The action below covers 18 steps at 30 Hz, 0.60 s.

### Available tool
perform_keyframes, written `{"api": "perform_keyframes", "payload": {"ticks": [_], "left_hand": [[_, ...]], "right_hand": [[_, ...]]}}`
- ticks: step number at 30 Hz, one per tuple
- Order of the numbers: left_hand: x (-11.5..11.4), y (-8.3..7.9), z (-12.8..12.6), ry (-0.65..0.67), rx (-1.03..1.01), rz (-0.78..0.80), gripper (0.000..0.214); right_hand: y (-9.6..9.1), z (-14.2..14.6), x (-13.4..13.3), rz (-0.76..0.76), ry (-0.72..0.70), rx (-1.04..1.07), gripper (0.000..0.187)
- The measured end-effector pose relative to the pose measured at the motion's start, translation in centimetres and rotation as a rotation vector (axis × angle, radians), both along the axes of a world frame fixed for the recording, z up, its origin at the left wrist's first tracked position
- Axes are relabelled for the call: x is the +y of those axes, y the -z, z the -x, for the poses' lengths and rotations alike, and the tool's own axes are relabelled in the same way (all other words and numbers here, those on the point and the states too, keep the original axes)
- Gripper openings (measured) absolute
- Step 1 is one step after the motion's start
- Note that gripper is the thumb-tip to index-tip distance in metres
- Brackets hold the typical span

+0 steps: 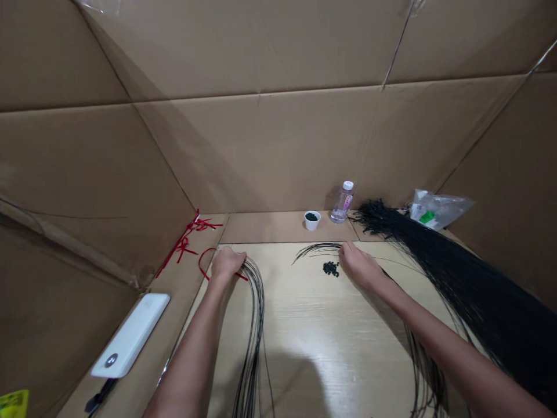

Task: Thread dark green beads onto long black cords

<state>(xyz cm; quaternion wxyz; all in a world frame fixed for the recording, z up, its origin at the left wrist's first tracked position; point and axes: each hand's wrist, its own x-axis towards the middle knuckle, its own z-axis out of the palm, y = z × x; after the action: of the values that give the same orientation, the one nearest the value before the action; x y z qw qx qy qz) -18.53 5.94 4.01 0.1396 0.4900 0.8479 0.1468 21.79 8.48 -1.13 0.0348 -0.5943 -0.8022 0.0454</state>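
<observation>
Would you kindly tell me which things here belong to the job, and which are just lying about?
Seemingly the job's:
dark strands in left hand and right hand
large black bundle
dark beads
white cup
red ribbon

Perhaps lying about:
bottle
plastic bag
white device
yellow packet

Colour listing: black, brown and red, with small accents

Strands (260, 293), lower centre: black. Large bundle (470, 278), right: solid black. Beads (331, 269), right of centre: very dark green. Cup (312, 224), right of centre: white; contents (311, 216) dark green. Bottle (340, 209), right of centre: clear, white cap (348, 185), pinkish-purple label (347, 201). Bag (446, 208), right: clear, bright green patch (427, 217). Ribbons (183, 248), left of centre: red. Flat device (134, 331), lower left: white, silvery disc (111, 360). Packet (13, 403), lower-left corner: yellow, dark markings. Tabletop (296, 313): pale beige. Cardboard walls (261, 151), upper frame: plain brown.
</observation>
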Motion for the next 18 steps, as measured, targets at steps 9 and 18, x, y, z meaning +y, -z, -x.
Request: {"api": "perform_keyframes", "payload": {"ticks": [9, 18], "left_hand": [[2.8, 0.5, 0.8, 0.072, 0.159, 0.151, 0.037], [2.8, 0.2, 0.3, 0.122, 0.199, 0.196, 0.043]], "right_hand": [[-0.7, 1.4, 0.7, 0.003, -0.005, 0.039, 0.018], [-0.8, 1.1, 0.3, -0.01, -0.023, 0.094, 0.022]]}}
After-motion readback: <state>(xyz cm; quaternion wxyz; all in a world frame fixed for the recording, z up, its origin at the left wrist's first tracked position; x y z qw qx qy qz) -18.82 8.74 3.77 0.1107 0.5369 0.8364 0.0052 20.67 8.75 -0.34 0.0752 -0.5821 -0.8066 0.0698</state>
